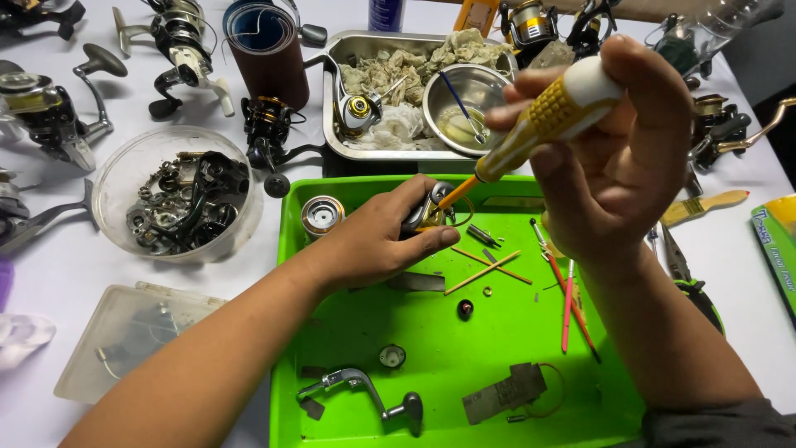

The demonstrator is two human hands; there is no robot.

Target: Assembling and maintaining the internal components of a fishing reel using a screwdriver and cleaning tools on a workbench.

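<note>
Left hand clamps a small reel body over the green tray; right hand grips a yellow screwdriver, tip at the body. Metal, rigid, likely oily: best held by its flanks
</note>
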